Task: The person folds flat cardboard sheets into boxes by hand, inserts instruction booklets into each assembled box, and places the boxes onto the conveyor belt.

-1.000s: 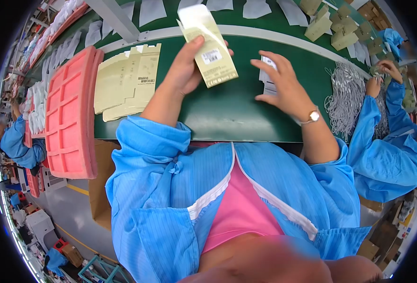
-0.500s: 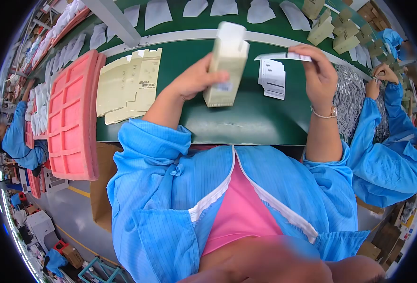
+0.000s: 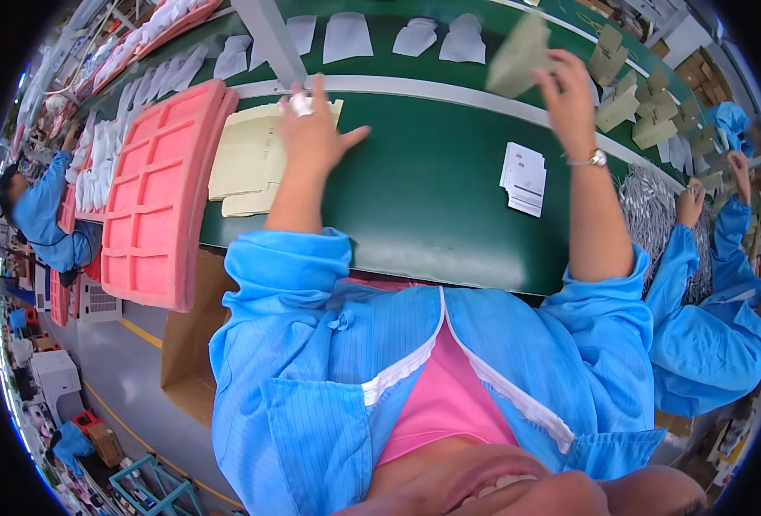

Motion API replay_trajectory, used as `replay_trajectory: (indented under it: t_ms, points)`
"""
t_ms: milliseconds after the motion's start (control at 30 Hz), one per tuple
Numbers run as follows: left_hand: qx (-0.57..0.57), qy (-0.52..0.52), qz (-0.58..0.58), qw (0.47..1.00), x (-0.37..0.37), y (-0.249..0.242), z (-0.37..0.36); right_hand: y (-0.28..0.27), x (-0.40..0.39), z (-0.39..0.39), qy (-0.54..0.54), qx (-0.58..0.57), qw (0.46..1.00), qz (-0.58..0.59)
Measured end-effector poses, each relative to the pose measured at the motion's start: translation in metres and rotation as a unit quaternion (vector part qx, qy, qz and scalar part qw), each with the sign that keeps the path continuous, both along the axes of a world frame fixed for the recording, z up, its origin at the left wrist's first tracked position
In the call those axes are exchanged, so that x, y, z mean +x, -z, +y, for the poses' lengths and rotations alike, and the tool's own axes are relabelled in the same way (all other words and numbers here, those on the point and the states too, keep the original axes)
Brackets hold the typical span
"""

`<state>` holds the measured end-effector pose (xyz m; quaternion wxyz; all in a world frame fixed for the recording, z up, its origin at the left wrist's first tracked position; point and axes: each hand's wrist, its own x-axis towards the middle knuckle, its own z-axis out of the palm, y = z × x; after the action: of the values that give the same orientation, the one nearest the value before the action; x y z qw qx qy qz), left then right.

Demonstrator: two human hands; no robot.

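Beside the blurred box (image 3: 519, 56), the fingers of the right hand (image 3: 571, 101) are bent and parted, tips near its edge; the blur does not show whether they grip it or only touch it. The left hand (image 3: 311, 133) has its thumb out wide and fingers spread over the flats (image 3: 249, 155); contact there cannot be made out.

The box is tilted at the rail (image 3: 449, 91), its base too smeared to read as standing or held up; a sound placing, I judge, calls for a level base, fingers clear of the edge before drawing off, and a little room from the upright boxes (image 3: 606, 56) to the right. For the flats, one at a time by the edge seems wise; the pile is uneven, and a drag could skew it.

Further out, the cards (image 3: 525, 179) lie stacked on the table (image 3: 423, 185), apart from both hands; pouches (image 3: 348, 39) lie past the rail, cords (image 3: 643, 206) bunch at the right, and the pink tray (image 3: 158, 196) leans beside the flats.
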<state>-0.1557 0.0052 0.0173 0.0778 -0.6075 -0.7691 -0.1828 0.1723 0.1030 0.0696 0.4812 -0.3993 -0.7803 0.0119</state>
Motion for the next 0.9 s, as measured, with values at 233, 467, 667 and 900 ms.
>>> replay_trajectory:
  t_ms: [233,467,667,900]
  points:
    - [-0.132,-0.065,-0.027,0.989,-0.038,0.016,0.012,0.070,0.103,0.095,0.153,0.014,0.988,-0.020]
    - [0.071,0.060,-0.212,0.973,-0.026,0.013,0.011,0.047,0.022,0.018,0.086,0.110,0.988,-0.071]
    - [-0.096,0.299,-0.570,0.759,0.049,-0.037,-0.006,0.046,-0.051,-0.068,-0.259,-0.431,0.846,0.175]
    - [0.283,0.244,0.032,0.927,0.104,-0.046,-0.030,0.022,-0.043,-0.084,-0.152,-0.292,0.920,0.214]
